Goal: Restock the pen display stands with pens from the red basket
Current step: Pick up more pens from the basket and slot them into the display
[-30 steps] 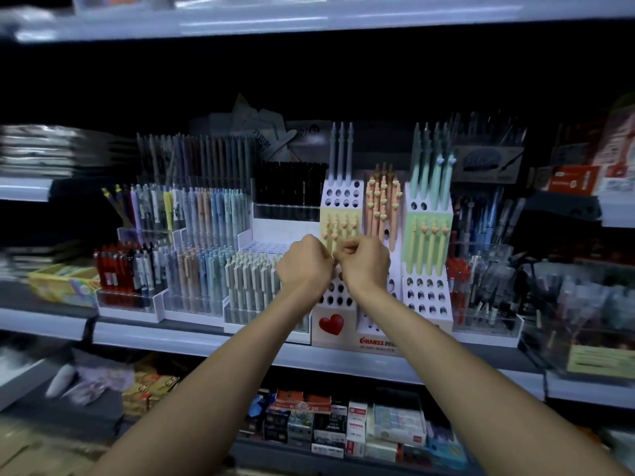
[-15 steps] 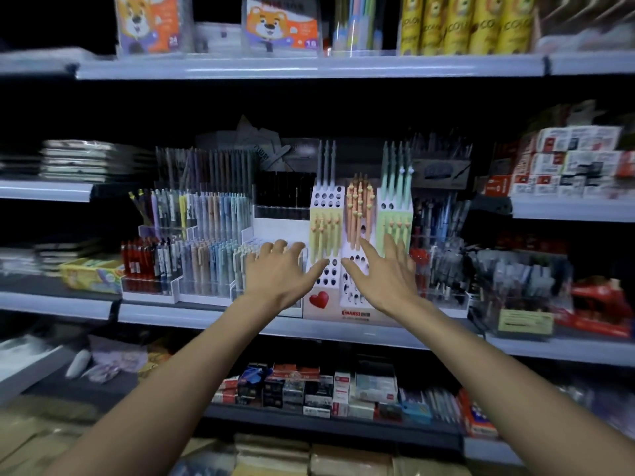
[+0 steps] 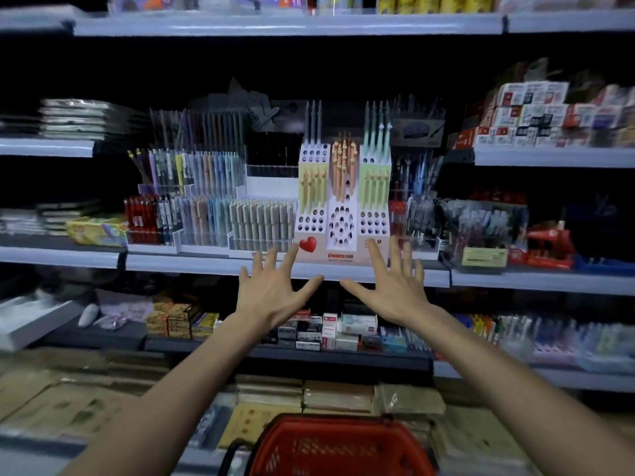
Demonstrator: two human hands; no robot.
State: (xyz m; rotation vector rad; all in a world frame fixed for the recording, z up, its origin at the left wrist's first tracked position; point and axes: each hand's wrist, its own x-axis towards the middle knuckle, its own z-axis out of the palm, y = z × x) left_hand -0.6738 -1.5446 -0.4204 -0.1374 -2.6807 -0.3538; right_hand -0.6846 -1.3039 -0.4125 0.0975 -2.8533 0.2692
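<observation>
Both our hands are up in front of the white pen display stand (image 3: 341, 218), and neither holds anything. Our left hand (image 3: 271, 297) has its fingers (image 3: 291, 258) straight and spread wide, thumb pointing right. Our right hand (image 3: 395, 293) mirrors it, fingers (image 3: 373, 253) apart and thumb pointing left; the two thumbs are near each other but apart. Our fingertips overlap the stand's base, but we cannot tell whether they touch it.

The stand sits on the middle shelf (image 3: 192, 264), with a red heart (image 3: 308, 244) on its front. Yellow pens (image 3: 311, 187) fill its left column, orange pens (image 3: 343, 166) the middle and green pens (image 3: 374, 182) the right, with round holes showing in the lower tiers. Just to its left, clear trays (image 3: 206, 235) hold rows of pastel pens.

The red basket (image 3: 338, 448) lies at the bottom centre, between our forearms; its contents are too blurred to make out.
</observation>
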